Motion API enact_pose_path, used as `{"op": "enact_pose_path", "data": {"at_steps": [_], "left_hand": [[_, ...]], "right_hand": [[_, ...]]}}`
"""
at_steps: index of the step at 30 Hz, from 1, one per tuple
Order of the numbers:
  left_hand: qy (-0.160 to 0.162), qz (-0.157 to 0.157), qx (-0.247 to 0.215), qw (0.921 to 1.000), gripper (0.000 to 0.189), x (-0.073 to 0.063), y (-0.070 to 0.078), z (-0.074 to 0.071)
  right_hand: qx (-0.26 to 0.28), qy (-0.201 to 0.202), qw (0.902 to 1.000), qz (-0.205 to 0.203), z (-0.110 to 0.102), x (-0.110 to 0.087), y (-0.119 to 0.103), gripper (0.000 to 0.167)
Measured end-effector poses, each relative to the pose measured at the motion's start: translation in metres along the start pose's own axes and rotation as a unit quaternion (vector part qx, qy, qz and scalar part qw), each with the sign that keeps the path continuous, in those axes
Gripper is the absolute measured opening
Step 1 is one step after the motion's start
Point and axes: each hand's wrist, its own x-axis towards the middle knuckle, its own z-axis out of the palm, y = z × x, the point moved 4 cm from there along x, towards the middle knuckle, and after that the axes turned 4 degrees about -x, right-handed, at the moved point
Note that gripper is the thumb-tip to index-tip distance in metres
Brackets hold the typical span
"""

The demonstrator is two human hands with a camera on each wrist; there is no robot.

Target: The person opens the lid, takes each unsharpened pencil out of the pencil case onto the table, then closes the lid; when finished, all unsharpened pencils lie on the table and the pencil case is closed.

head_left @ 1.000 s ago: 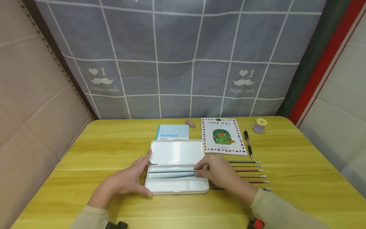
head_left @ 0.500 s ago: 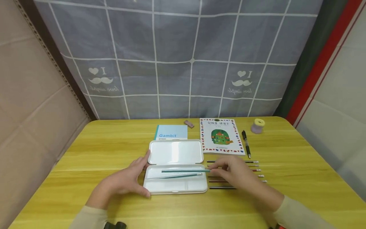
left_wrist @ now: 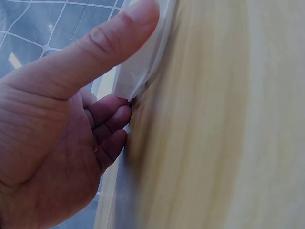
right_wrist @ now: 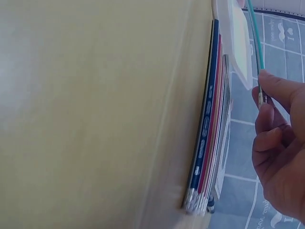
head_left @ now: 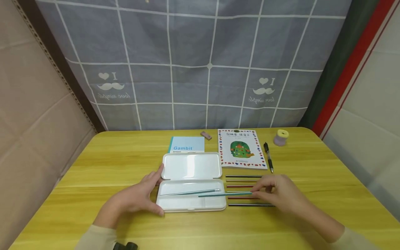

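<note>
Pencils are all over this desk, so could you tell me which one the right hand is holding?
The teal pencil, pinched at its end by the right hand. It pokes over the case's right edge; another teal one lies inside, the rest on the table.

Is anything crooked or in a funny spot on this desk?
Only small things. The teal pencil pinched by the right hand sticks half out over the white pencil case's right edge. Another teal pencil lies slightly slanted inside. The pencils on the table lie in a neat row. Nothing is spilled or broken.

Books [head_left: 241, 148], eraser [head_left: 206, 135], pen [head_left: 268, 157], tape [head_left: 281, 137]
</note>
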Motion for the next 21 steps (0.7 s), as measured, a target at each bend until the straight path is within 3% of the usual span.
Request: {"op": "enact_pose_path", "data": {"at_steps": [12, 21], "left_hand": [[0.006, -0.001, 0.01, 0.9999, 0.149, -0.002, 0.005, 0.0], [0.008, 0.004, 0.012, 0.9999, 0.15, -0.002, 0.004, -0.001]], "right_hand": [[-0.014, -0.004, 0.9987, -0.049, -0.007, -0.026, 0.024, 0.013], [-0.006, 0.002, 0.9982, -0.06, -0.013, -0.045, 0.039, 0.018]]}}
